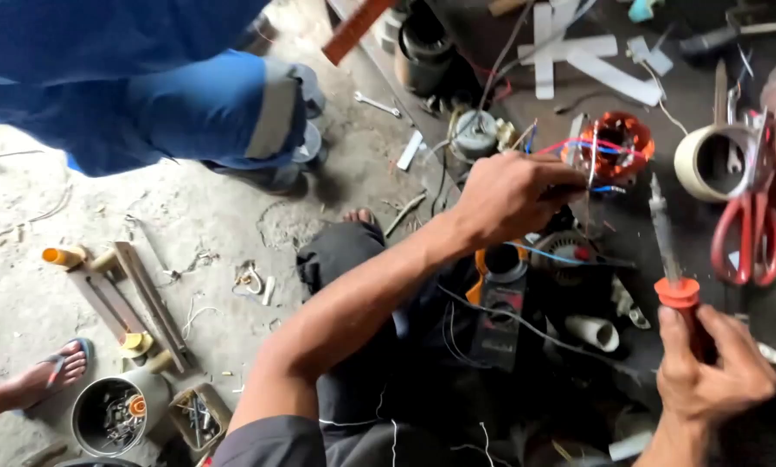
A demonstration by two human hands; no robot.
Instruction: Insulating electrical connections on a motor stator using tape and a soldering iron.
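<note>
Coil (623, 145), copper-orange winding w/ red + blue leads, sits on dark bench far right of centre. Left hand (509, 197) is closed, pinching wire ends just beside it, near side. Right hand (712, 372) is fisted round orange-collared iron (672, 259), tip up, pointing toward coil but apart from it.

Progress, my read: leads look gathered and held, iron ready, joint not yet made; tip not on wire. Soldering + tidying leads seem left.

Tape roll (708, 160), cream, stands just right of coil; red scissors (749, 233) hang through/over it. Meter (499, 307), black w/ orange edge, lies near side below left hand; its label too small to tell. White strips (578, 52) far back. Spanner (377, 105) on floor left of bench. Tin (111, 415) of bolts near left. No clear signs or packs seen.
</note>
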